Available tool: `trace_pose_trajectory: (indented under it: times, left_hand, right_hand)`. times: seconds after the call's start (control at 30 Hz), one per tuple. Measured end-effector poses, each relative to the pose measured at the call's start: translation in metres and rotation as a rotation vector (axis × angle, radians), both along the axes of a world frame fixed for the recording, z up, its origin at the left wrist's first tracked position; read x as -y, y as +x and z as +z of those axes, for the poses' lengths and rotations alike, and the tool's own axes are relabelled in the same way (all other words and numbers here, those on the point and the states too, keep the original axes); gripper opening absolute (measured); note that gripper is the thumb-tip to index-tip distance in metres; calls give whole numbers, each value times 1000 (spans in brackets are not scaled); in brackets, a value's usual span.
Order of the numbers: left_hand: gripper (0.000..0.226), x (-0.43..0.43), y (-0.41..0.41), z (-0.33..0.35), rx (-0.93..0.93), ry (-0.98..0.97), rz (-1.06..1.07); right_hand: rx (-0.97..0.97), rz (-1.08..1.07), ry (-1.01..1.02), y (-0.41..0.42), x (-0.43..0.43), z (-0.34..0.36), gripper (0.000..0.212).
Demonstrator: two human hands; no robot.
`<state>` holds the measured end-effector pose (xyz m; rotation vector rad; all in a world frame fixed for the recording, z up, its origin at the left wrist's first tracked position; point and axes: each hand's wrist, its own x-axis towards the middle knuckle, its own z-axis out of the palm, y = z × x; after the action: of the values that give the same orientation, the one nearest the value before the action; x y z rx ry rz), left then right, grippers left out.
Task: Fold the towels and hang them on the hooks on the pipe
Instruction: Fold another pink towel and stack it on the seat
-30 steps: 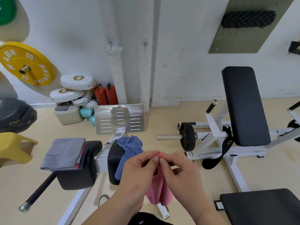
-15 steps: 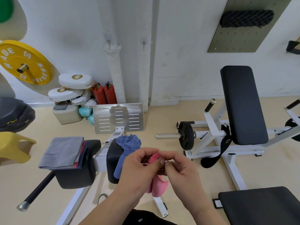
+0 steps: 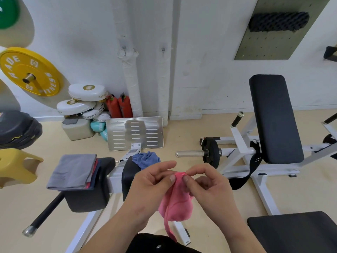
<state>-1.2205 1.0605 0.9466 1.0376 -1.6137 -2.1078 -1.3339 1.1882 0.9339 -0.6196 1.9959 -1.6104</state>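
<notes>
A pink towel (image 3: 177,203) hangs bunched between both hands in the lower middle. My left hand (image 3: 147,187) pinches its top edge from the left, and my right hand (image 3: 209,187) pinches the same edge from the right. A crumpled blue towel (image 3: 145,158) lies on a black pad just beyond my hands. A folded stack with a grey towel (image 3: 74,170) on top rests on another black pad at the left. Two white wrapped pipes (image 3: 132,83) stand against the wall, each with a small hook: the left hook (image 3: 124,49) and the right hook (image 3: 163,50).
A silver slotted footplate (image 3: 135,133) stands beyond the pads. A black bench backrest (image 3: 273,117) on a white frame with a weight plate (image 3: 210,152) fills the right. White pads, red bottles, a yellow plate (image 3: 29,72) and a yellow stool (image 3: 16,167) sit at the left.
Both hands have shifted their pinch along the pink towel's top edge, and the towel now hangs lower and wider between them. The view has barely moved.
</notes>
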Motion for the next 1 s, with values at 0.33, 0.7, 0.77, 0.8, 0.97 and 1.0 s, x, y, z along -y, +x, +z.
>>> trace_pose_trajectory:
  times: [0.33,0.7,0.77,0.8,0.97,1.0]
  left_hand:
    - [27,-3,2,2,-31,-57,-51]
    - [47,5,-14,-11,58,-455,-198]
    - [46,13,-17,-23,109,-466,-324]
    - [40,16,-18,-28,138,-475,-407]
    - [20,24,-16,-46,319,-561,-583]
    - [19,26,-16,-50,331,-569,-566]
  right_hand:
    - [-19,63,40,2,3,4,27]
    - [-262,171,202,-21,13,16,19]
    - [-283,163,221,-23,15,19,16]
    - [-292,143,224,-25,15,19,14]
    - [-234,2,147,-41,14,27,5]
    - [-227,-37,131,-46,13,28,4]
